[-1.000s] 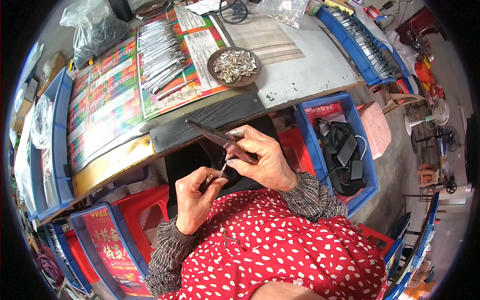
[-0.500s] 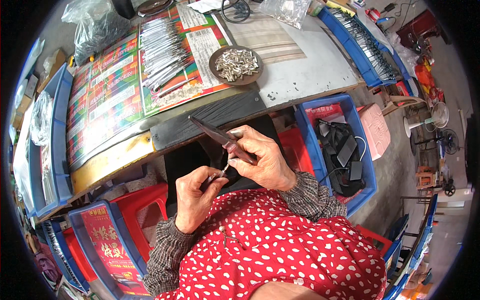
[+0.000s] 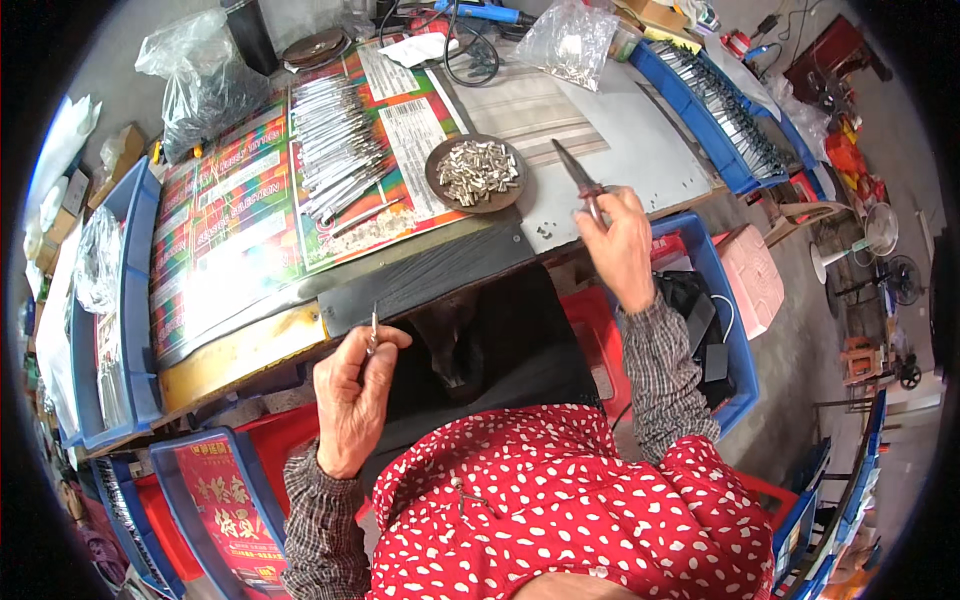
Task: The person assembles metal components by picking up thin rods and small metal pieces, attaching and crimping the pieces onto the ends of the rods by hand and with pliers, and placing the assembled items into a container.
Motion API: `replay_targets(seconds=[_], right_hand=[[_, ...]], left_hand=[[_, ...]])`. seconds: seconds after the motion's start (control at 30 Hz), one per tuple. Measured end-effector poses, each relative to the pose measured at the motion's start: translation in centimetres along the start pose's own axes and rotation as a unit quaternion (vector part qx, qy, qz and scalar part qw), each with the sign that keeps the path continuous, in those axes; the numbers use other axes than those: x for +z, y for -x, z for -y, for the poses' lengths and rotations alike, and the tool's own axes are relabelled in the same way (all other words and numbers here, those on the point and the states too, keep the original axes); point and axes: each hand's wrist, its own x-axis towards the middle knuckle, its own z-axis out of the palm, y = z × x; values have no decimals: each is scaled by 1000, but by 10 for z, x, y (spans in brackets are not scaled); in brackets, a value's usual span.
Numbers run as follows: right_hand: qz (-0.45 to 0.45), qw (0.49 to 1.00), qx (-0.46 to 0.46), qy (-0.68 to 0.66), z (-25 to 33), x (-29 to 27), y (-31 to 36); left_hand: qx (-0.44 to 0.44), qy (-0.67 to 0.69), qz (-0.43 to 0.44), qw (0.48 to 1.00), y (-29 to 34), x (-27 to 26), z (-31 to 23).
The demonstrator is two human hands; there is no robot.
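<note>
My left hand (image 3: pixel 352 388) is closed in front of the table edge, its thumb and fingers pinching a slim metal rod (image 3: pixel 375 330) that points upward. Most of the rod is hidden by the fingers. Over the right part of the table, my right hand (image 3: pixel 618 245) grips a dark pointed tool (image 3: pixel 572 165) with a reddish-brown part near the handle; its exact kind I cannot make out. A round brown dish (image 3: pixel 431 172) heaped with small shiny metal tubes (image 3: pixel 480 170) lies left of this tool. Many thin silvery rods (image 3: pixel 335 140) are piled on the colourful printed sheet (image 3: pixel 215 215).
A blue bin (image 3: pixel 738 375) with black items stands below the table at right, beside a pink box (image 3: pixel 750 275). Blue trays (image 3: pixel 140 290) flank the table. Plastic bags (image 3: pixel 200 75) and a black cable (image 3: pixel 470 65) lie at the back. Red stools (image 3: pixel 595 330) stand underneath.
My hands have moved apart. The right hand has carried the pointed tool up and right over the tabletop; the left has shifted slightly left, still pinching the rod.
</note>
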Motion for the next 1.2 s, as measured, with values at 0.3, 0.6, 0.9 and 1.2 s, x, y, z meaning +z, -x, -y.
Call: replay_targets(seconds=[0.3,0.6,0.9,1.2], right_hand=[[5,986,13,166,-48,18,-28],[5,976,33,217,-34,22,-33],[65,982,-165,-66,42,36,-20],[105,979,-168,-48,43,44,-25]], left_hand=[[127,-220,-78,964,-64,-19,9],[229,-382,-92,891,-114,-17,28],[190,-467,-50,862,-132,-10,34],[209,-413,-68,884,-126,-11,38]])
